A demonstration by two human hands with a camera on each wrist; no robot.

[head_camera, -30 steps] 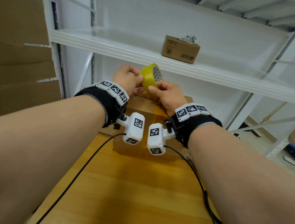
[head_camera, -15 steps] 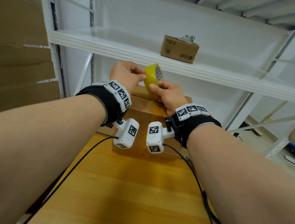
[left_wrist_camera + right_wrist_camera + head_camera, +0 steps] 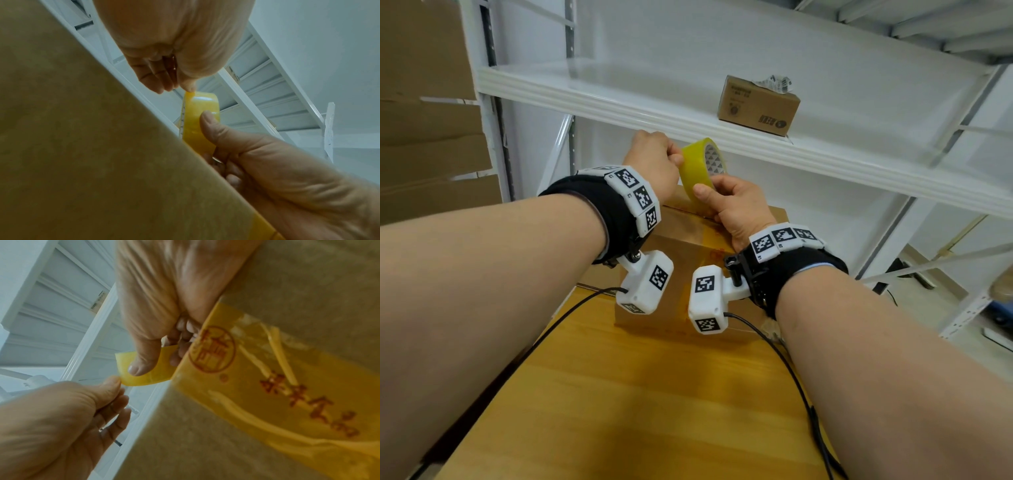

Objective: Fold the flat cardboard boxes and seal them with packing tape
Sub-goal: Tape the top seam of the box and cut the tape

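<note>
A folded cardboard box [image 3: 681,236] stands on the wooden table [image 3: 654,394], with a strip of printed yellow tape [image 3: 267,394] stuck along its side. Just above the box's top, my right hand [image 3: 705,192] grips a roll of yellow packing tape [image 3: 697,164], thumb on the outer face and fingers curled under it. My left hand [image 3: 674,159] pinches the tape at the roll's upper left edge. The left wrist view shows that pinch [image 3: 185,87] on the roll [image 3: 197,116] beside the box wall [image 3: 82,146]. The roll's lower part is hidden behind the box.
A white metal shelf [image 3: 619,99] runs across just behind and above the hands, with a small brown carton [image 3: 756,102] on it. Flat cardboard sheets [image 3: 424,120] lean at the far left. Two black cables [image 3: 791,377] trail over the table.
My left hand has risen from the roll's side to its upper edge and now pinches the tape there. The right hand and the roll have barely moved.
</note>
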